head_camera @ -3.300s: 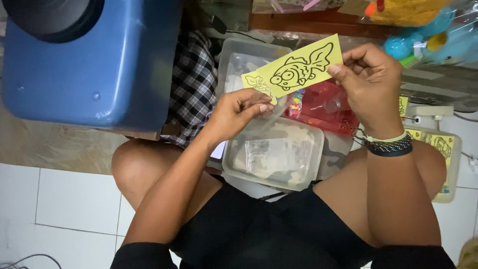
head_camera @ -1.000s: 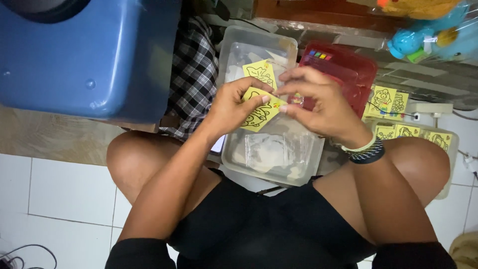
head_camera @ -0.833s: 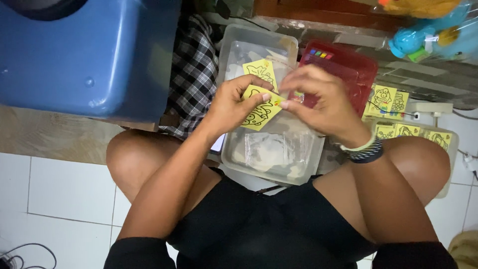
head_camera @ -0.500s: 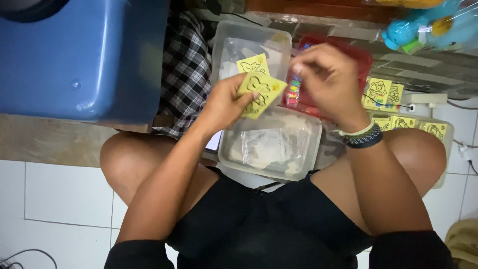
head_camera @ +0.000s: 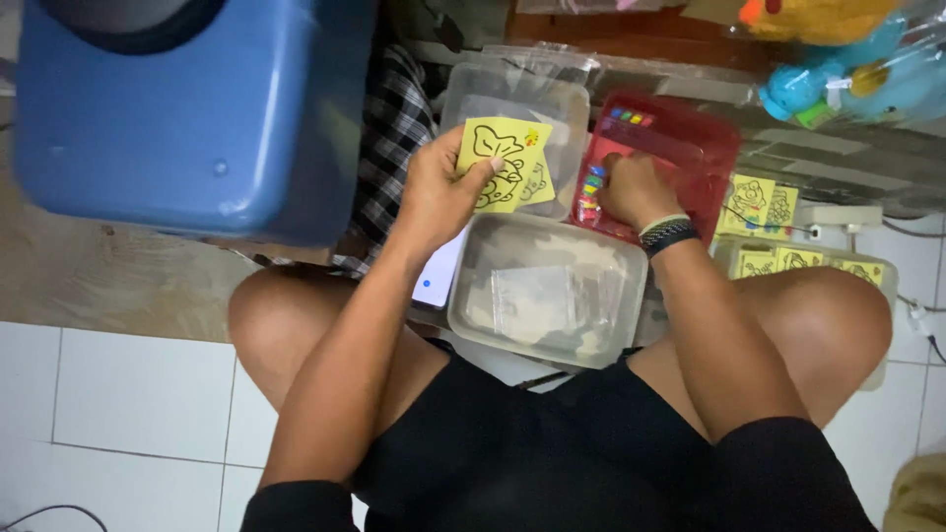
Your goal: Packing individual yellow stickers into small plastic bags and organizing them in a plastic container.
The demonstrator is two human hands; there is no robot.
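Observation:
My left hand point(head_camera: 440, 194) grips two small yellow cards point(head_camera: 505, 164) printed with black line drawings, held up over a clear plastic tub point(head_camera: 516, 106). My right hand point(head_camera: 631, 189), with a dark braided wristband, reaches into a red tray point(head_camera: 690, 148) and its fingers rest at a strip of small coloured pots point(head_camera: 593, 185); whether it holds one is hidden. Between my knees sits a second clear tub point(head_camera: 548, 291) with small clear plastic bags inside.
A big blue plastic bin point(head_camera: 197, 108) stands at the left on a wooden ledge. Checked cloth point(head_camera: 389, 138) lies beside it. More yellow cards point(head_camera: 764, 202) lie at the right near a white power strip point(head_camera: 838, 214). Plush toys in plastic point(head_camera: 838, 49) sit top right.
Both hands were together on the yellow cards over the tub. Now the right hand has let go and moved right into the red tray, while the left hand lifted the cards slightly.

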